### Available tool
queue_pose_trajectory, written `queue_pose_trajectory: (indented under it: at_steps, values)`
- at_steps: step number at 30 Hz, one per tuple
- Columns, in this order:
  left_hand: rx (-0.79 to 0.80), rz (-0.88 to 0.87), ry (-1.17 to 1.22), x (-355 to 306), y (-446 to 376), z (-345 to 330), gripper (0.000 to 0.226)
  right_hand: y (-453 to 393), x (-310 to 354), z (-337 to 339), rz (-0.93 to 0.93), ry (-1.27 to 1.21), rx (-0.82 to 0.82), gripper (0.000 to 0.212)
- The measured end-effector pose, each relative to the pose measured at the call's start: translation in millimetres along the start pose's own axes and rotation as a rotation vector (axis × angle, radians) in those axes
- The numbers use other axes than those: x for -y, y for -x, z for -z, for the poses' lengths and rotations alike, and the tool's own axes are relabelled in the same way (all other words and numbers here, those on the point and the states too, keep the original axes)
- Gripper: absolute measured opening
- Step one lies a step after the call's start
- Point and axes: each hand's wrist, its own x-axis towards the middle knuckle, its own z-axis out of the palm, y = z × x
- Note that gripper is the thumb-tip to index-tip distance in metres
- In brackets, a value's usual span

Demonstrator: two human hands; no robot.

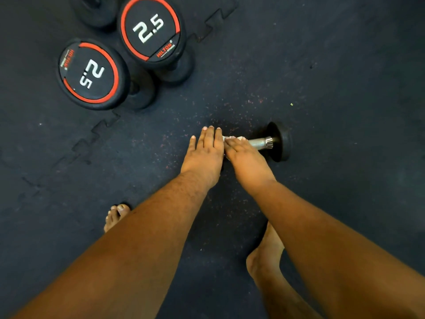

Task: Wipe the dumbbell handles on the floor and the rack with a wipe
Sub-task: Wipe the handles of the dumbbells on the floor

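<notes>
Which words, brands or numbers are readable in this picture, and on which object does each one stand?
"2.5" on the end cap of the left upright dumbbell.
"HILTON" in red on that same cap, near its rim; the small print beside it is too blurred to read.
"2.5" on the end cap of the right upright dumbbell.
"HILTON FITNESS" in red on that cap, near its lower rim.
The dumbbell lying on the floor shows no readable text.

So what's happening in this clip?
A person bends over a dumbbell lying on the floor mat. The right hand presses a white wipe onto its metal handle, while the left hand lies flat with straight fingers over the other end, hiding that weight. Two 2.5 dumbbells stand on end at upper left, untouched.
</notes>
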Motion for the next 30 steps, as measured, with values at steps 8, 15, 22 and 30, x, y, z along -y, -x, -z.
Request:
queue_pose_trajectory:
  at_steps: [8,15,22,30]
  values:
    - [-0.027,0.012,-0.038,0.1,-2.4,-4.6,0.117,34.1,48.9,-36.7,-1.127,-1.635,-0.608,0.025]
    - [-0.031,0.011,-0.017,0.2,-5.5,-7.5,0.114,-23.8,33.7,1.4,-1.200,-2.361,-0.852,0.026]
    - [-0.022,0.016,-0.045,-0.4,-5.3,-7.4,0.121,-18.6,19.3,8.9,-1.151,-2.414,-0.925,0.008]
    - [-0.014,0.025,-0.055,-0.1,-6.6,-6.5,0.119,-29.0,22.0,6.0,-1.117,-2.420,-0.822,0.007]
